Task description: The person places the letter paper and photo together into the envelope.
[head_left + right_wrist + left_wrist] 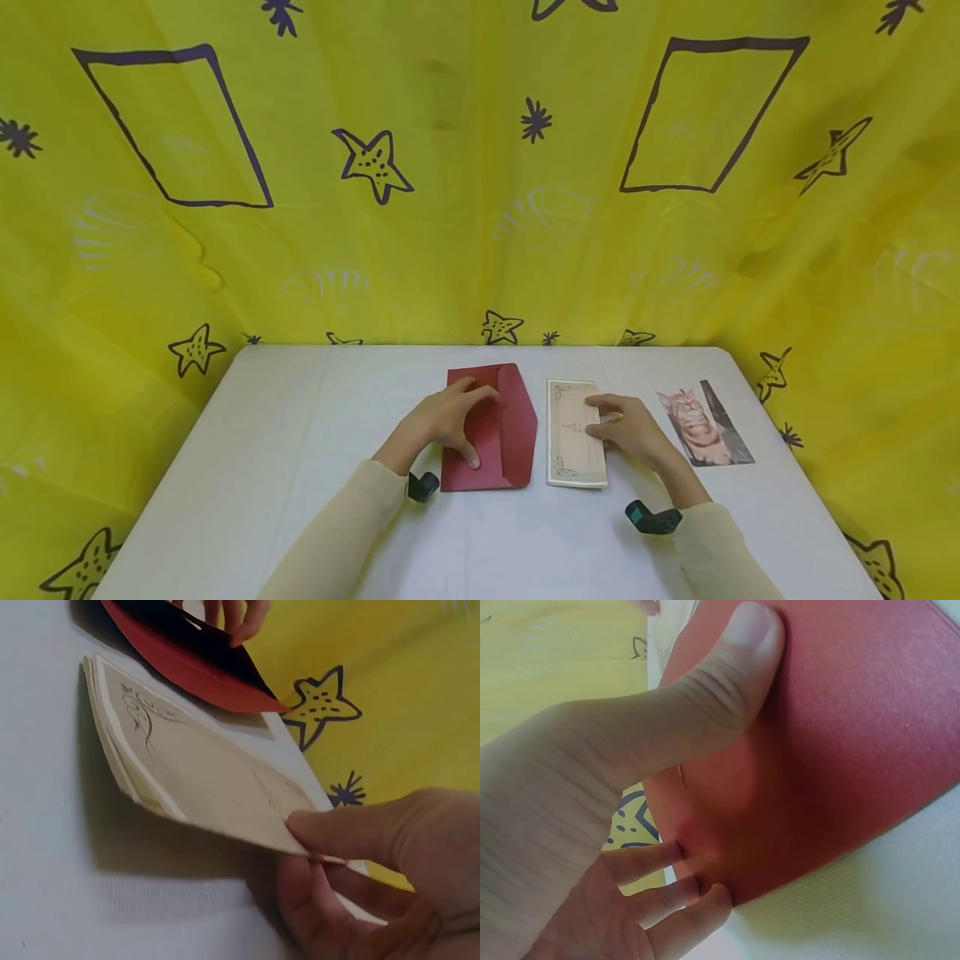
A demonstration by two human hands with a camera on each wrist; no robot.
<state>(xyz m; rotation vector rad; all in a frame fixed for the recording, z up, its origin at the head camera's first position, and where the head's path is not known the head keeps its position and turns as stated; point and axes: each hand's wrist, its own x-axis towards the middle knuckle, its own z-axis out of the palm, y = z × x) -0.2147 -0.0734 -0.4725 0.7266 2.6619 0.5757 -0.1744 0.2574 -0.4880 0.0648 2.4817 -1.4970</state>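
A red envelope (480, 433) lies left of centre on the white table, its pointed flap (517, 427) opened out to the right. My left hand (450, 417) holds it, thumb on its face and the other fingers at the far edge. In the right wrist view the envelope's mouth (202, 671) gapes. Just right of the flap is a folded beige paper (573, 433) with a scrollwork border and several layers. My right hand (630, 427) pinches its right edge between thumb and fingers. The right wrist view shows the paper (202, 772) tilted, partly raised off the table.
A photo of an orange cat (697, 423) lies on the table to the right of my right hand. The white table (300, 433) ends at a yellow curtain (450, 250) with dark starfish drawings, which surrounds its back and sides.
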